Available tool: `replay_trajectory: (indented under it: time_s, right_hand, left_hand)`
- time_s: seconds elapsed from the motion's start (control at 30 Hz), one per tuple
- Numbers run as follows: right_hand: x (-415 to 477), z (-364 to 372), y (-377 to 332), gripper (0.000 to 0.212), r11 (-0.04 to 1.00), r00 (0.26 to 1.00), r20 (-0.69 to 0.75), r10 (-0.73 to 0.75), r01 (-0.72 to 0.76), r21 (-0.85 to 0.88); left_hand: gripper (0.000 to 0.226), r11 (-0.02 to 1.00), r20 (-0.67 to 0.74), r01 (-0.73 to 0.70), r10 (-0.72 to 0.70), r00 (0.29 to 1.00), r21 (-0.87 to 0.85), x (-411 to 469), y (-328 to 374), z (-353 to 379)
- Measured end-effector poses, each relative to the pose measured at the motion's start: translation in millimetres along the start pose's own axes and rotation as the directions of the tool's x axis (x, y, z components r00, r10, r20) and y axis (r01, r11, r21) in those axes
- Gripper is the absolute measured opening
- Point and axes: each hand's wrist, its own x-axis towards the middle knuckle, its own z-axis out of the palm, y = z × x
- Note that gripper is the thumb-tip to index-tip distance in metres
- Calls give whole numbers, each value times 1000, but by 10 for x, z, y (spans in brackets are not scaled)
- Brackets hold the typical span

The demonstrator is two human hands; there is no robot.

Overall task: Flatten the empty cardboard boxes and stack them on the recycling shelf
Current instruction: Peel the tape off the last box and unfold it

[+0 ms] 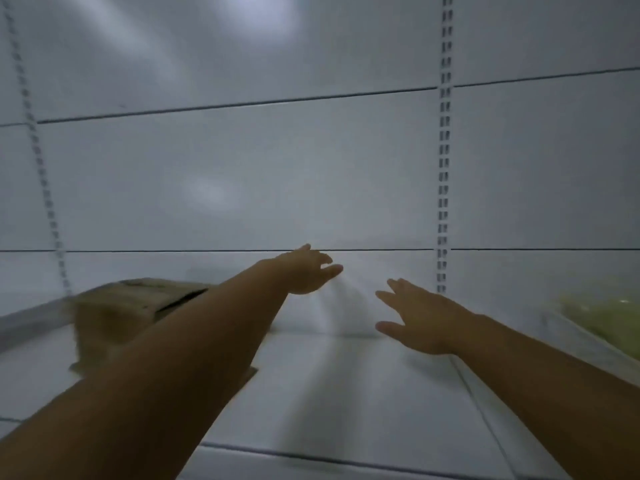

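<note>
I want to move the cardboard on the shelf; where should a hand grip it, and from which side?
Probably grip the cardboard at its near edge, coming from the front: it lies low, that edge faces the person, and the left hand reaches past it. The blur hides details.

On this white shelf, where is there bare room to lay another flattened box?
The shelf is bare between the cardboard box on the left and the blurred greenish item on the right. Both open hands, left and right, hover there. The left end is crowded.
</note>
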Motion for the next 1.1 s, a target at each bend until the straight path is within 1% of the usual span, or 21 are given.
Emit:
replay_trajectory:
  time_s: [0.13, 0.27, 0.3, 0.33, 0.4, 0.47, 0.53, 0.6, 0.63, 0.67, 0.7, 0.77, 0.8, 0.83, 0.87, 0.9, 0.93, 0.97, 1.0, 1.03, 1.1]
  right_hand:
    - [594, 39, -935, 66, 990, 991, -75, -113, 119, 78]
    - [1172, 6, -1851, 63, 925, 971, -183, -153, 206, 319]
    - [1290, 21, -2027, 61, 900, 967, -201, -157, 224, 375]
    - [1396, 51, -2167, 60, 874, 967, -202, -157, 231, 426]
    - [1577, 150, -2365, 54, 825, 979, -141, -147, 200, 528]
    - [1697, 210, -2435, 45, 763, 992, -83, -91, 123, 634]
    - [1753, 218, -2436, 43, 708, 999, -30, -34, 45, 705]
    - [1754, 213, -2429, 41, 736, 999, -43, 7, 24, 676]
    - [1738, 213, -2439, 34, 773, 994, -108, 24, 50, 633]
    - [1713, 203, -2457, 26, 814, 977, -206, 50, 80, 575]
    - [1688, 181, -2466, 25, 852, 943, -321, 87, 96, 514]
    - [1643, 39, -2443, 33, 885, 822, -533, 201, 81, 459]
    - [1615, -79, -2418, 34, 866, 748, -606, 269, 89, 493]
    - [1582, -204, -2390, 34, 839, 679, -666, 310, 134, 527]
    - [1532, -315, -2387, 36, 820, 618, -722, 309, 211, 532]
    - [1463, -401, -2410, 38, 814, 577, -771, 271, 290, 503]
    - [1381, -445, -2451, 41, 818, 563, -799, 213, 345, 461]
    - [1302, -433, -2483, 43, 823, 570, -807, 156, 376, 425]
    - [1241, -366, -2502, 47, 823, 601, -790, 121, 385, 419]
    - [1175, -270, -2509, 52, 817, 669, -732, 133, 344, 463]
    - [1079, -44, -2509, 60, 781, 813, -528, 244, 158, 604]
  left_hand:
    - [47, 990, -105, 142, -141, 984, 7, -589, -1263, -334]
    - [38, 974, -188, 189, -209, 960, -122, -1173, -2245, -221]
    - [38, 980, -210, 168, -188, 959, -107, -1282, -2374, -72]
    - [39, 987, -275, 118, -144, 951, -108, -1360, -2460, 96]
    - [46, 983, -398, -10, -64, 915, -181, -1444, -2510, 329]
    - [51, 976, -391, -66, -21, 920, -207, -1398, -2542, 332]
    - [47, 985, -319, -68, 14, 948, -159, -1334, -2595, 301]
    - [45, 993, -232, -90, 71, 970, -72, -1291, -2605, 260]
    - [46, 992, -186, -107, 93, 978, -63, -1282, -2592, 221]
    - [46, 989, -154, -119, 105, 983, -86, -1289, -2573, 177]
    - [46, 983, -145, -134, 115, 983, -129, -1309, -2558, 131]
    - [49, 964, -210, -199, 160, 964, -179, -1357, -2564, 70]
    - [53, 957, -278, -241, 191, 941, -159, -1407, -2569, 70]
    - [55, 947, -360, -292, 229, 904, -132, -1479, -2557, 88]
    - [49, 924, -453, -365, 277, 848, -118, -1557, -2535, 130]
    - [38, 893, -532, -438, 320, 784, -108, -1626, -2501, 211]
    - [24, 866, -579, -488, 342, 740, -113, -1694, -2460, 325]
    - [13, 849, -590, -510, 343, 731, -139, -1766, -2410, 469]
    - [11, 841, -568, -505, 324, 757, -193, -1828, -2356, 636]
    - [14, 837, -505, -465, 279, 817, -289, -1880, -2301, 810]
    - [21, 798, -386, -354, 167, 907, -487, -1954, -2229, 1130]
